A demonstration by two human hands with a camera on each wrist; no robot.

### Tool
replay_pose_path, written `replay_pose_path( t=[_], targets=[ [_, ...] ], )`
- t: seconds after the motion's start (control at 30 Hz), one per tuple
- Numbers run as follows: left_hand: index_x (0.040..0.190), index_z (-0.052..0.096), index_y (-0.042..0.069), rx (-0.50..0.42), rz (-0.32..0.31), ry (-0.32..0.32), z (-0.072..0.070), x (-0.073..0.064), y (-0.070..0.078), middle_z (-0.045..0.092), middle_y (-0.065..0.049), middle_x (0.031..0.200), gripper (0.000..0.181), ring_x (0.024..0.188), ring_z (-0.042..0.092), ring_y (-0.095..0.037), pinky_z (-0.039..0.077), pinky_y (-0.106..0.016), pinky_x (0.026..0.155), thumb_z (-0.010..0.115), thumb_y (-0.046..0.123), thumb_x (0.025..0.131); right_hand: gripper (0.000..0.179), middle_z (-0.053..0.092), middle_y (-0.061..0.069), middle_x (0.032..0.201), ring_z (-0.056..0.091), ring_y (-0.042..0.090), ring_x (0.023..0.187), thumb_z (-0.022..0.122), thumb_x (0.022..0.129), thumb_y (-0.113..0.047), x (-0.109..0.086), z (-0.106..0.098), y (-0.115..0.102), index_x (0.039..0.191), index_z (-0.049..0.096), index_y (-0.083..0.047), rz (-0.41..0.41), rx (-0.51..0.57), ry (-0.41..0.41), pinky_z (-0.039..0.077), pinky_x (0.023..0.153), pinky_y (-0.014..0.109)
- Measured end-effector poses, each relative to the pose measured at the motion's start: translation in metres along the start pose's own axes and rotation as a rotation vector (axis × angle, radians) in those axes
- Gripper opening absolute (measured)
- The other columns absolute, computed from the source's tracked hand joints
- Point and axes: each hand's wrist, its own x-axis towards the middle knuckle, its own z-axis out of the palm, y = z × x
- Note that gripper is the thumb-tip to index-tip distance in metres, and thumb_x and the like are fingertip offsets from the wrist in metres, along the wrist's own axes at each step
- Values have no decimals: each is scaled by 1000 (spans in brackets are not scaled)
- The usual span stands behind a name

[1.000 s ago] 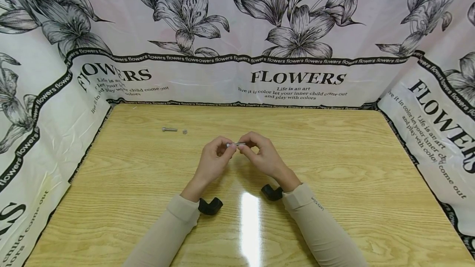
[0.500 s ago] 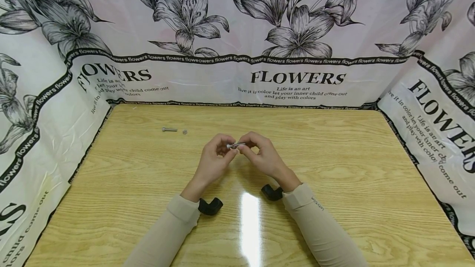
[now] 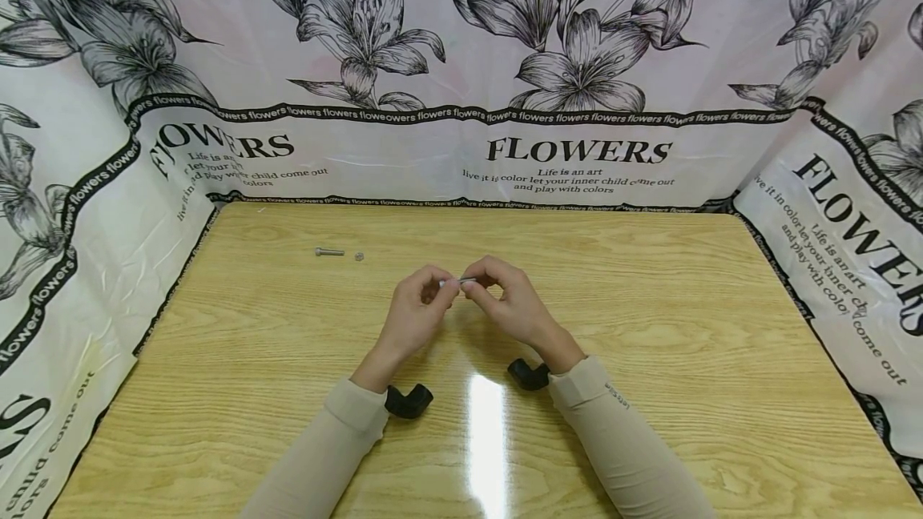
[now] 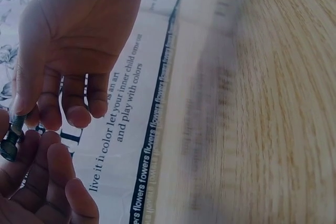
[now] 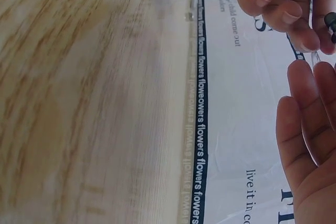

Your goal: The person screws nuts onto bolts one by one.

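Observation:
Both hands meet above the table, with a small metal bolt [image 4: 18,123] between their fingertips. My left hand [image 3: 420,304] pinches it near its head, thumb against the index finger. From the other side, my right hand [image 3: 517,307] grips the threaded end between thumb and index finger. The left wrist view shows the dark bolt head poking out past the left fingers, with a ring-like piece on the shank close to it. Fingers cover most of the shank in the head view. The other fingers of both hands are loosely bent.
Toward the back left of the wood-grain table [image 3: 685,327] lie another bolt [image 3: 330,251] and a nut [image 3: 359,256]. Black curved pieces [image 3: 409,401] stick out beside both sleeve cuffs. A flower-printed cloth [image 3: 404,158] encloses the table's back and sides.
The left thumb and index finger spread off the bolt half a second ago, baring its head end, and have now closed on it again. The right hand keeps its place.

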Motion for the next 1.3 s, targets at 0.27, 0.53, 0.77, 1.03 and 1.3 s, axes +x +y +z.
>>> replay_pose_path(
  t=[0.27,0.53,0.77,1.03,1.3],
  targets=[
    [102,61,-5,-16,-27,-9,0,0,0,62,-20,86,17,73,56,-26,46,-26,63,59,10,95,6,63,14,91,61,26,81,57,94,0,0,0,-1,97,62,-1,5,-7,8,51,75,42],
    [106,56,-11,-42,95,-3,0,0,0,61,-22,93,17,72,53,-30,45,-29,64,60,-8,89,5,64,14,94,61,30,84,58,93,1,0,-1,-3,97,62,1,8,-5,9,51,76,39],
    [102,59,-8,-34,40,-7,0,0,3,60,-18,88,11,69,52,-21,44,-27,62,57,-3,93,5,64,16,92,61,27,82,57,94,1,1,0,-3,97,62,0,12,-15,13,51,75,37],
    [95,63,-8,-10,-17,-7,-1,0,3,61,-10,79,17,69,57,-24,46,-25,62,55,6,97,5,63,17,90,61,26,81,58,93,2,1,0,-2,96,62,1,5,-15,10,51,75,38],
    [98,62,-7,-10,-46,-13,-1,0,3,62,-12,84,18,75,58,-36,47,-27,64,57,10,96,5,63,16,91,61,27,82,57,94,0,0,0,-2,97,62,1,10,-9,7,51,75,40]
  ],
)
